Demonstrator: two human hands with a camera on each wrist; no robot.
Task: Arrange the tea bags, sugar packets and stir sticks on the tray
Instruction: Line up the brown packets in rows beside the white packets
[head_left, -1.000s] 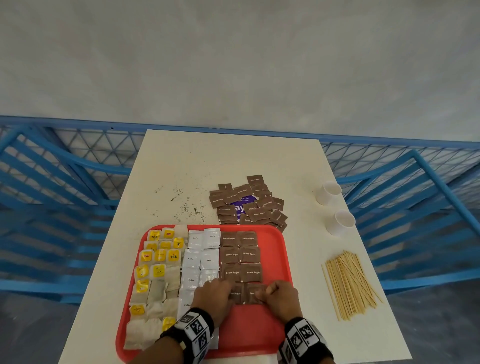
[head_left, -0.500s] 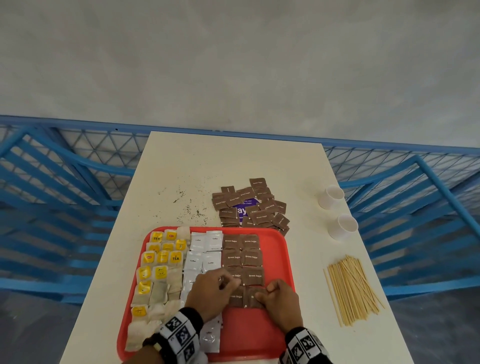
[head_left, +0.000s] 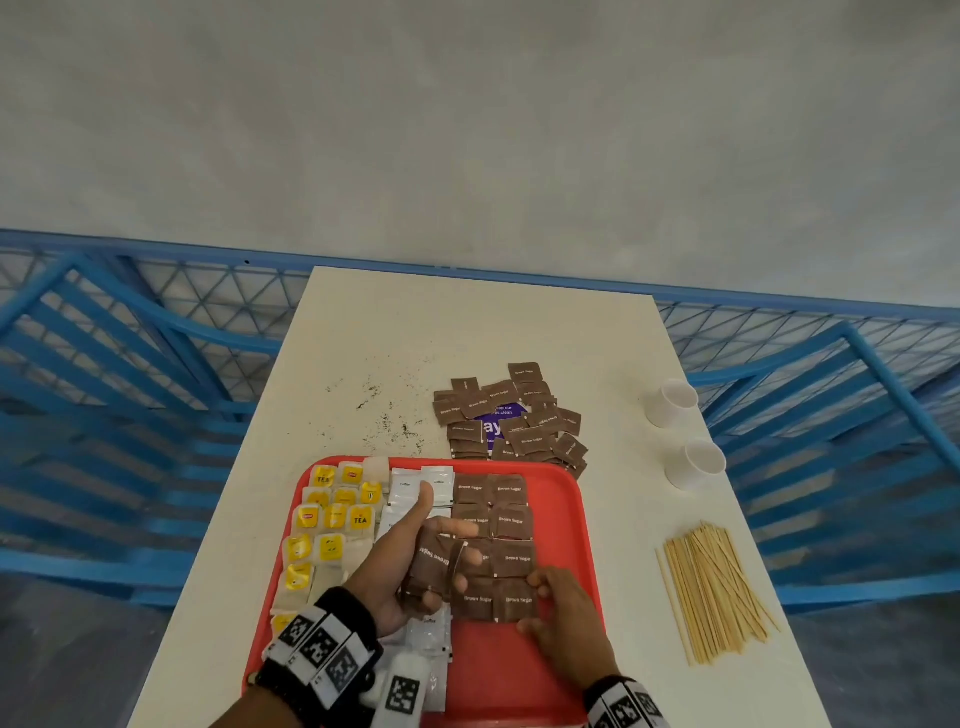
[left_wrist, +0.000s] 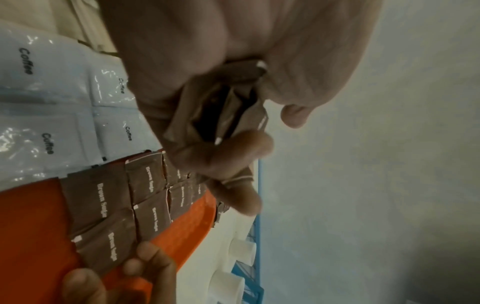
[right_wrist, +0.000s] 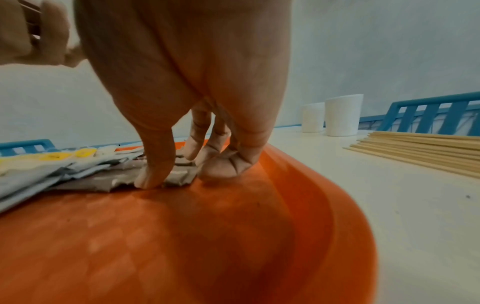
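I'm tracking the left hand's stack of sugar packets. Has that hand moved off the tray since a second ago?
Yes. The left hand has lifted and turned palm-up over the red tray, gripping brown sugar packets; earlier it pressed flat on the bottom row.

I seem to be in a canteen or café seating corner: a white counter (head_left: 483, 332) with blue slatted benches (head_left: 104, 395) either side, a red serving tray (head_left: 561, 519), paper cups (head_left: 672, 402), and a sticker (head_left: 496, 421) asking to keep things clean.
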